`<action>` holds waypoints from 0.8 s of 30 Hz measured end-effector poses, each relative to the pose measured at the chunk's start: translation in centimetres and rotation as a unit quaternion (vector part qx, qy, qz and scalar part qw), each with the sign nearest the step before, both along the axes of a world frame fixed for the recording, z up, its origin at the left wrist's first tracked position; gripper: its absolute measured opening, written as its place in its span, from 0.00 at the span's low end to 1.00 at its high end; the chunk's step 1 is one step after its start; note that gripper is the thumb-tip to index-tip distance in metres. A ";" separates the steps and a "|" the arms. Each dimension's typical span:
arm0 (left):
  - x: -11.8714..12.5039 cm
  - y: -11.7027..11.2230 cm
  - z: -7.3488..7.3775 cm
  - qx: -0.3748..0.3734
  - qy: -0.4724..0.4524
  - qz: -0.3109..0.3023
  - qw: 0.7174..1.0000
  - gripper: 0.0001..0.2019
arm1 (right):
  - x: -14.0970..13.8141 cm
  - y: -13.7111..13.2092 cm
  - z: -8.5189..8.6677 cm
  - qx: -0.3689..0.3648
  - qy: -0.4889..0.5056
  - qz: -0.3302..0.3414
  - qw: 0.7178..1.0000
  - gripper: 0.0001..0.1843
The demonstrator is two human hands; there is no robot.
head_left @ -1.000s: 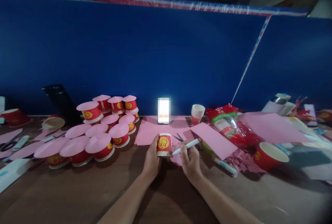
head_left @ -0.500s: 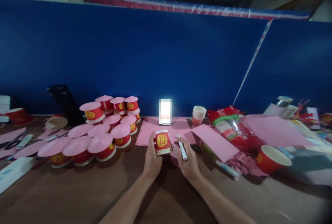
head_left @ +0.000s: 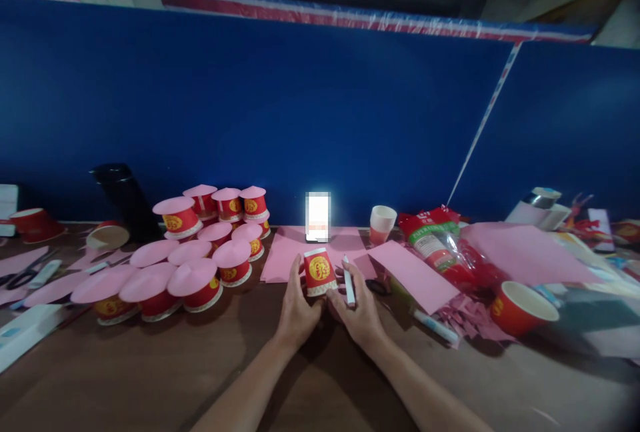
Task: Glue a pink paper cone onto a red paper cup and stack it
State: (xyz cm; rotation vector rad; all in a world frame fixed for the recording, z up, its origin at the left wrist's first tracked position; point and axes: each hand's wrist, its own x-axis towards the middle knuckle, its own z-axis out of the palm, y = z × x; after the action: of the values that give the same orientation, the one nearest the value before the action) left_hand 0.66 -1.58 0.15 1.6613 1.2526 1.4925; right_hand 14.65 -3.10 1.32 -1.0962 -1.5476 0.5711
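Between my hands a red paper cup [head_left: 320, 273] with a yellow round emblem is held upside down, its wider end low and tilted a little. My left hand [head_left: 299, 309] grips the cup's left side, thumb underneath. At the lower right of the cup, the thumb of my right hand [head_left: 361, 309] reaches its edge. The same hand has a slim white pen [head_left: 349, 283] clasped in its fingers, pointing up and away. Behind the cup lie pink paper sheets [head_left: 283, 255]. A lit phone [head_left: 318, 217], its screen blurred out, stands upright on them.
Several red cups topped with pink paper cones [head_left: 193, 277] are grouped on the left, beside a black bottle [head_left: 123, 199]. To the right are a white-and-red cup [head_left: 383, 222], a red plastic bag [head_left: 440, 245], a white tube [head_left: 435, 327], pink scraps [head_left: 473, 319] and another red cup [head_left: 523, 309].
The cup has shifted slightly right and turned a little. My right hand has moved closer, its thumb now at the cup's edge. The pen stands more upright in the hand.
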 end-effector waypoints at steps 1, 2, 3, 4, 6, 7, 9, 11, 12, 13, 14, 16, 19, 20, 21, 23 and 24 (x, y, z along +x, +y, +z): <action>0.0 0.0 -0.1 0.005 -0.001 -0.005 1.000 0.42 | 0.0 0.0 0.1 -0.002 0.010 -0.001 1.000 0.29; 0.1 0.1 -0.3 0.012 0.001 -0.009 1.000 0.42 | 0.0 0.0 0.1 -0.003 0.017 -0.002 1.000 0.28; 0.1 0.1 -0.4 0.018 0.002 -0.013 1.000 0.42 | 0.1 0.1 0.2 -0.001 0.021 -0.004 1.000 0.27; 0.1 0.1 -0.5 0.023 0.003 -0.018 1.000 0.42 | 0.1 0.1 0.2 0.002 0.025 -0.010 1.000 0.25; 0.0 -0.1 -0.3 0.025 0.003 -0.031 0.999 0.41 | 0.2 0.3 0.1 0.005 0.034 -0.024 0.999 0.23; 0.0 -0.2 -0.1 0.022 0.001 -0.041 0.999 0.41 | 0.3 0.4 0.0 0.001 0.042 -0.028 0.999 0.23; -0.1 -0.6 0.4 0.014 -0.014 -0.059 0.998 0.38 | 0.4 0.6 -0.3 -0.013 0.059 -0.029 0.998 0.23; -0.2 -0.9 1.0 0.006 -0.036 -0.070 0.997 0.35 | 0.5 0.7 -0.6 -0.026 0.070 -0.022 0.997 0.23; -0.3 -1.0 1.2 0.002 -0.044 -0.072 0.996 0.33 | 0.5 0.8 -0.6 -0.029 0.073 -0.018 0.997 0.24; -0.3 -1.1 1.4 -0.002 -0.049 -0.071 0.996 0.32 | 0.5 0.8 -0.7 -0.029 0.075 -0.014 0.997 0.24; -0.3 -1.1 1.5 -0.005 -0.051 -0.070 0.996 0.31 | 0.5 0.8 -0.7 -0.029 0.079 -0.010 0.996 0.24; -0.4 -1.0 1.4 -0.003 -0.044 -0.063 0.997 0.28 | 0.5 0.8 -0.7 -0.028 0.091 -0.006 0.995 0.23; -0.5 -0.6 1.1 0.023 -0.016 -0.039 0.999 0.22 | 0.5 0.8 -0.5 -0.027 0.101 0.003 0.995 0.22; -0.5 -0.5 1.0 0.035 -0.004 -0.031 0.999 0.21 | 0.5 0.7 -0.4 -0.027 0.097 0.009 0.995 0.21; -0.5 -0.4 0.9 0.047 0.006 -0.024 0.999 0.21 | 0.5 0.6 -0.3 -0.028 0.092 0.016 0.995 0.21; -0.6 -0.4 0.9 0.059 0.017 -0.022 0.998 0.20 | 0.4 0.4 -0.1 -0.031 0.082 0.032 0.996 0.21; -0.6 -0.4 0.9 0.056 0.012 -0.028 0.998 0.21 | 0.4 0.4 -0.1 -0.034 0.082 0.038 0.995 0.21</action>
State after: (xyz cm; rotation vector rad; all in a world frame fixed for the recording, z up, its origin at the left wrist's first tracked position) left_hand 0.08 -2.02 1.03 1.7765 1.1430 1.5389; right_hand 15.07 -2.72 1.26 -1.0190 -1.4397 0.7525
